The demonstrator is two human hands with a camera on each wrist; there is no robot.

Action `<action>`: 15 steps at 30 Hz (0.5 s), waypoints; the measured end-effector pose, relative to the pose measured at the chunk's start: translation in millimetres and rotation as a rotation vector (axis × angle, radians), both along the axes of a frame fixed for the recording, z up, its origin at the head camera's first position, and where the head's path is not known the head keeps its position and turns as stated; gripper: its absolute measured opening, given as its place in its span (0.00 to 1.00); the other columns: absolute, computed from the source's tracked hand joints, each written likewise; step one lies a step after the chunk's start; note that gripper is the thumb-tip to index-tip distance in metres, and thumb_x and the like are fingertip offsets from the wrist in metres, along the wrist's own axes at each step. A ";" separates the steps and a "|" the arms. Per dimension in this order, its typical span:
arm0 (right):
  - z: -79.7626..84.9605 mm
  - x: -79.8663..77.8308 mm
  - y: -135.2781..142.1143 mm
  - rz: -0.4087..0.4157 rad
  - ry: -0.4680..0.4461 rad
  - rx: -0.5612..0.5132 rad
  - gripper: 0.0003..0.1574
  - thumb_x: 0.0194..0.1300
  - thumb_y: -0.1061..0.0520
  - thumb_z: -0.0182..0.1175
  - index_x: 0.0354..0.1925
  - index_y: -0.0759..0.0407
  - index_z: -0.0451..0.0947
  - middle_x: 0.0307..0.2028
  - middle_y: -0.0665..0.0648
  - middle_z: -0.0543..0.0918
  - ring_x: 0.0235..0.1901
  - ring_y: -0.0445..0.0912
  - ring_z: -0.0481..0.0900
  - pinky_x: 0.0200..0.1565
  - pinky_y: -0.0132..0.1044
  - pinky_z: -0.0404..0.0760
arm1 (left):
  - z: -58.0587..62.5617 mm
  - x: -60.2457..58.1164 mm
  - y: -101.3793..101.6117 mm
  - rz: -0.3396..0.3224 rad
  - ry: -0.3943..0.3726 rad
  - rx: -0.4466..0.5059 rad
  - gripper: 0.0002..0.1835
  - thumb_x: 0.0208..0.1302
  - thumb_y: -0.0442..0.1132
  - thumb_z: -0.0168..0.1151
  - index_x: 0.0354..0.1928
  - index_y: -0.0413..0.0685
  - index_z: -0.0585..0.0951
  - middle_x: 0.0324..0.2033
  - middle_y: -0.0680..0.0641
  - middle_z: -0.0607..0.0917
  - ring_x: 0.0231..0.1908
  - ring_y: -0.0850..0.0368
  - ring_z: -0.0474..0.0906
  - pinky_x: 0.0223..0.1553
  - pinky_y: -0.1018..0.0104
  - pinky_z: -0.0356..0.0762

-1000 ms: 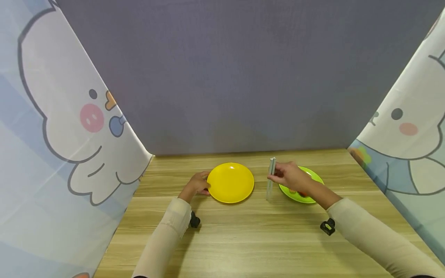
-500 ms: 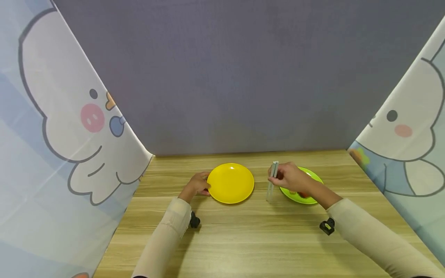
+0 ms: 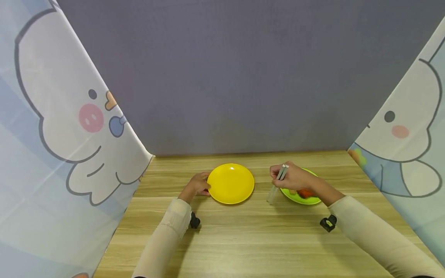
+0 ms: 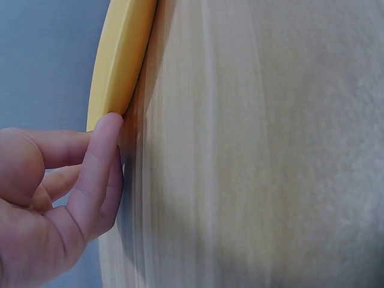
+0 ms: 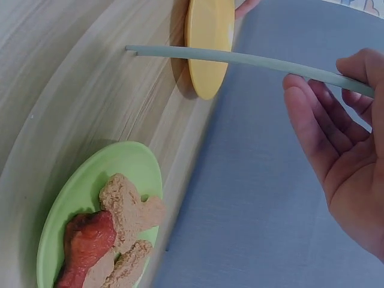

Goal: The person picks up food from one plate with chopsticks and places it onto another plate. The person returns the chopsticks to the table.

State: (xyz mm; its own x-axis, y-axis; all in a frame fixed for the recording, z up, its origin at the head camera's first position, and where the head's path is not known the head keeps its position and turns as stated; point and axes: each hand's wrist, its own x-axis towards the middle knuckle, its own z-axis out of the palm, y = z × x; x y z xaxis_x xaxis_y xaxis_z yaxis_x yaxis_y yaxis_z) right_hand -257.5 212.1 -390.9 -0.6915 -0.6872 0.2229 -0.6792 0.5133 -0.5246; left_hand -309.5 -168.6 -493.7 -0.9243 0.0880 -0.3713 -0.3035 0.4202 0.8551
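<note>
My left hand (image 3: pixel 199 184) holds the left rim of a yellow plate (image 3: pixel 231 183) between thumb and fingers; the left wrist view shows the fingertips at its edge. My right hand (image 3: pixel 295 178) grips a pair of pale grey-green chopsticks (image 5: pixel 258 61) near their upper ends. Their tips slant down and left, close together, over the table between the two plates; nothing is between them. Partly beneath my right hand lies a green plate (image 5: pixel 141 157). On it are a reddish-brown drumstick (image 5: pixel 87 237) and several pieces of breaded fried chicken (image 5: pixel 120 198).
Both plates lie on a wood-grain table (image 3: pixel 229 239). A grey panel (image 3: pixel 215 77) stands along its back edge. Cartoon-printed sheets (image 3: pixel 62 96) flank the table on both sides.
The chopsticks have tilted from nearly upright to slanting, upper ends swinging right while the tips stay nearly in place. My right hand has turned slightly with them. My left hand and the plates stay still.
</note>
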 end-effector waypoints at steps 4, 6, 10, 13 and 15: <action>-1.4 -0.1 0.9 -0.033 -0.053 -0.007 0.18 0.63 0.61 0.66 0.25 0.46 0.69 0.17 0.37 0.61 0.17 0.30 0.57 0.22 0.24 0.60 | -1.3 0.3 -0.7 -0.003 0.004 -0.008 0.38 0.61 0.20 0.62 0.73 0.48 0.70 0.42 0.39 0.83 0.29 0.55 0.84 0.31 0.61 0.91; -2.0 -0.3 1.4 -0.050 -0.081 -0.006 0.17 0.64 0.60 0.67 0.25 0.46 0.70 0.17 0.38 0.63 0.16 0.31 0.59 0.21 0.25 0.61 | -1.7 -0.1 -0.8 -0.004 0.004 -0.012 0.38 0.61 0.21 0.63 0.74 0.49 0.70 0.43 0.39 0.83 0.29 0.55 0.84 0.31 0.61 0.91; -2.2 -1.0 1.9 -0.069 -0.114 0.004 0.14 0.64 0.60 0.67 0.26 0.46 0.73 0.17 0.38 0.71 0.16 0.33 0.67 0.20 0.26 0.67 | -1.8 -1.0 -0.4 -0.008 0.003 -0.017 0.38 0.62 0.22 0.63 0.74 0.50 0.70 0.43 0.39 0.82 0.28 0.55 0.84 0.31 0.62 0.91; -1.5 -1.0 1.6 -0.077 -0.119 0.025 0.13 0.64 0.59 0.67 0.27 0.45 0.76 0.18 0.38 0.75 0.17 0.34 0.71 0.20 0.26 0.71 | -1.5 -1.3 -0.4 -0.007 0.005 -0.018 0.38 0.62 0.22 0.63 0.74 0.50 0.70 0.42 0.39 0.83 0.28 0.56 0.84 0.30 0.63 0.91; -1.1 -0.7 1.4 -0.077 -0.115 0.040 0.12 0.65 0.57 0.67 0.26 0.45 0.76 0.17 0.37 0.74 0.17 0.33 0.70 0.20 0.26 0.70 | -1.5 -1.3 -0.6 -0.007 0.006 -0.019 0.38 0.62 0.22 0.63 0.74 0.50 0.70 0.42 0.39 0.83 0.27 0.56 0.84 0.30 0.63 0.91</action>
